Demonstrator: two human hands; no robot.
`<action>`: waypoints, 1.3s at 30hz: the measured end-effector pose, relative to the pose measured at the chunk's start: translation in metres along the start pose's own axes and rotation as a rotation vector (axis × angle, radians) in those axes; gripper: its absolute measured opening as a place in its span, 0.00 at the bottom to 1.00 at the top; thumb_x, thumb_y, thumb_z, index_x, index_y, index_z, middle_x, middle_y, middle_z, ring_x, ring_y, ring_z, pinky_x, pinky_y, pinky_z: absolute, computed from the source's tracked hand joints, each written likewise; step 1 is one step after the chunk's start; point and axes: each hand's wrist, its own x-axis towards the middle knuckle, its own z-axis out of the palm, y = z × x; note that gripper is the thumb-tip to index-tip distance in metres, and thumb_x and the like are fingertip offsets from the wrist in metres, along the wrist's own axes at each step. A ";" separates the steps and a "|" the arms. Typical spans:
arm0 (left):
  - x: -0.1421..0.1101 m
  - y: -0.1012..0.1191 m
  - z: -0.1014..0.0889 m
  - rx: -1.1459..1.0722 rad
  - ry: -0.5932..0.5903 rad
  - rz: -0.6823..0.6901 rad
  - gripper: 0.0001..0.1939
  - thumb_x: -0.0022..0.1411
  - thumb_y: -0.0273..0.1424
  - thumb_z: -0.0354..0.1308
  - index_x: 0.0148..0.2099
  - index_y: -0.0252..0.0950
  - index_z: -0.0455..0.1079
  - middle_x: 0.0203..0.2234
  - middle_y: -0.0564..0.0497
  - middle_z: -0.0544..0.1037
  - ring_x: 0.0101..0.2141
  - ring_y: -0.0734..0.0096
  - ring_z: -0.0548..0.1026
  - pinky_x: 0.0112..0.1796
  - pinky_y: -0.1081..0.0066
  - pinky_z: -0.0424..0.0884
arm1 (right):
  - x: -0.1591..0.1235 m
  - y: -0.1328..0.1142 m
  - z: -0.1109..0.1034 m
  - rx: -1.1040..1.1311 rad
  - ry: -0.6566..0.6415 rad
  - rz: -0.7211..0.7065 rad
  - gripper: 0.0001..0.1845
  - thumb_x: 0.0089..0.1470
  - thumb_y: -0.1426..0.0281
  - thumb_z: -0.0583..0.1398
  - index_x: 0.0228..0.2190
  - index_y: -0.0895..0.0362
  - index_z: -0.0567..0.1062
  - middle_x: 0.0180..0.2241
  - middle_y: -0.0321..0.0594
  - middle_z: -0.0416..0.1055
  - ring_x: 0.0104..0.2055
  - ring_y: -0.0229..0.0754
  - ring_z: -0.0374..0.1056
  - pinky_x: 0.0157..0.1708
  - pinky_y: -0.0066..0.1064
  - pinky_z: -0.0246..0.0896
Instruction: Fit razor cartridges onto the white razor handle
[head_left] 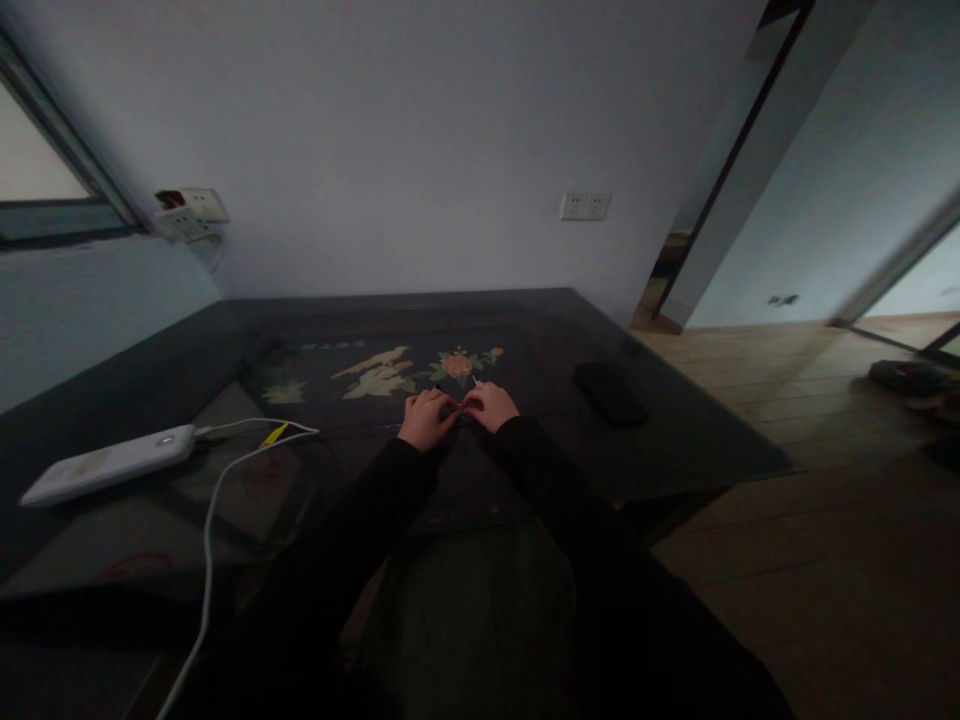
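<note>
My left hand (426, 418) and my right hand (491, 406) rest close together on the dark glass-topped table (675, 440), just below a painted flower and bird design (420, 370). Both hands have their fingers curled inward, knuckles up. Between the fingertips sits a small dark thing (459, 412) with a thin light bit poking out near the right hand; it is too small and dim to name. Both arms wear black sleeves.
A white power bank (109, 465) lies at the table's left with white cables (217, 500) trailing off the near edge. A black phone (609, 393) lies to the right of my hands. Wall sockets (584, 206) sit behind. Wooden floor (810, 480) spreads right.
</note>
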 end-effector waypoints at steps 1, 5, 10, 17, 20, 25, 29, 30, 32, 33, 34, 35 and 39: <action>0.000 0.001 0.000 0.004 -0.003 0.003 0.07 0.59 0.34 0.55 0.38 0.39 0.72 0.39 0.48 0.76 0.44 0.59 0.70 0.44 0.60 0.57 | 0.000 -0.001 0.000 -0.004 -0.003 0.004 0.06 0.50 0.71 0.63 0.33 0.55 0.79 0.33 0.41 0.72 0.39 0.42 0.65 0.38 0.30 0.57; 0.000 0.001 0.000 0.023 -0.005 0.008 0.07 0.59 0.35 0.56 0.38 0.39 0.71 0.39 0.48 0.76 0.44 0.59 0.69 0.45 0.59 0.56 | 0.000 -0.002 -0.001 -0.014 -0.016 0.010 0.06 0.52 0.70 0.62 0.34 0.56 0.79 0.34 0.41 0.72 0.40 0.43 0.65 0.39 0.31 0.57; -0.001 0.000 0.001 0.045 -0.005 0.018 0.08 0.59 0.35 0.55 0.39 0.39 0.71 0.38 0.48 0.76 0.44 0.59 0.69 0.44 0.60 0.57 | -0.001 -0.003 -0.002 -0.022 -0.035 0.007 0.07 0.53 0.68 0.62 0.34 0.56 0.78 0.35 0.42 0.73 0.41 0.43 0.65 0.40 0.31 0.56; -0.001 0.001 0.003 0.075 0.006 0.027 0.08 0.60 0.36 0.54 0.39 0.39 0.71 0.38 0.47 0.75 0.44 0.59 0.69 0.47 0.58 0.55 | -0.001 -0.006 -0.002 -0.037 -0.055 0.002 0.06 0.53 0.70 0.62 0.35 0.56 0.77 0.36 0.42 0.72 0.43 0.43 0.65 0.40 0.32 0.55; -0.002 0.001 0.003 0.083 0.012 0.017 0.09 0.60 0.36 0.54 0.39 0.39 0.71 0.39 0.47 0.75 0.45 0.58 0.68 0.47 0.58 0.55 | -0.002 -0.008 -0.002 -0.039 -0.058 0.006 0.06 0.53 0.70 0.62 0.35 0.56 0.77 0.36 0.42 0.71 0.43 0.43 0.64 0.40 0.33 0.55; -0.002 0.001 0.003 0.077 0.006 0.012 0.09 0.60 0.36 0.54 0.40 0.39 0.71 0.39 0.47 0.75 0.45 0.58 0.69 0.46 0.59 0.56 | -0.003 -0.010 -0.003 -0.038 -0.062 0.009 0.05 0.53 0.71 0.62 0.35 0.56 0.76 0.36 0.42 0.71 0.43 0.43 0.64 0.40 0.33 0.54; -0.002 0.000 0.003 0.070 -0.001 0.015 0.09 0.60 0.36 0.54 0.40 0.39 0.71 0.38 0.47 0.75 0.44 0.58 0.69 0.46 0.58 0.56 | -0.003 -0.011 -0.003 -0.034 -0.059 0.012 0.05 0.54 0.72 0.61 0.35 0.56 0.76 0.36 0.42 0.71 0.44 0.43 0.64 0.41 0.33 0.54; -0.001 0.000 0.003 0.069 -0.002 0.015 0.09 0.60 0.36 0.54 0.40 0.39 0.70 0.38 0.46 0.75 0.44 0.58 0.69 0.46 0.58 0.56 | -0.003 -0.011 -0.003 -0.033 -0.058 0.012 0.05 0.54 0.72 0.61 0.35 0.56 0.76 0.37 0.42 0.71 0.44 0.43 0.64 0.41 0.33 0.54; -0.001 0.000 0.003 0.066 -0.003 0.016 0.09 0.60 0.36 0.54 0.39 0.38 0.70 0.38 0.46 0.75 0.44 0.58 0.69 0.47 0.58 0.56 | -0.003 -0.011 -0.002 -0.033 -0.058 0.014 0.05 0.54 0.72 0.61 0.35 0.56 0.76 0.37 0.42 0.71 0.44 0.43 0.64 0.41 0.33 0.54; -0.001 0.000 0.003 0.065 -0.005 0.017 0.09 0.60 0.36 0.53 0.39 0.38 0.70 0.38 0.46 0.75 0.44 0.58 0.69 0.47 0.58 0.56 | -0.003 -0.010 -0.002 -0.033 -0.058 0.015 0.05 0.53 0.72 0.61 0.35 0.56 0.76 0.37 0.42 0.71 0.43 0.43 0.64 0.41 0.33 0.54; -0.001 0.000 0.003 0.064 -0.007 0.017 0.09 0.60 0.36 0.53 0.39 0.38 0.70 0.38 0.46 0.75 0.44 0.58 0.69 0.47 0.58 0.56 | -0.002 -0.010 -0.001 -0.034 -0.059 0.015 0.06 0.53 0.72 0.61 0.36 0.56 0.76 0.37 0.42 0.71 0.43 0.43 0.64 0.40 0.33 0.54; -0.001 0.001 0.003 0.064 -0.010 0.018 0.10 0.60 0.36 0.53 0.40 0.38 0.70 0.38 0.46 0.75 0.44 0.58 0.69 0.47 0.58 0.56 | -0.002 -0.010 -0.001 -0.035 -0.059 0.014 0.06 0.53 0.72 0.61 0.36 0.57 0.76 0.37 0.42 0.71 0.43 0.43 0.64 0.40 0.33 0.54; -0.002 0.002 0.001 0.066 -0.021 0.012 0.09 0.60 0.36 0.53 0.39 0.38 0.70 0.38 0.46 0.75 0.44 0.58 0.69 0.46 0.58 0.56 | -0.002 -0.009 0.000 -0.036 -0.061 0.007 0.06 0.54 0.71 0.61 0.35 0.57 0.76 0.35 0.42 0.71 0.42 0.42 0.64 0.39 0.32 0.54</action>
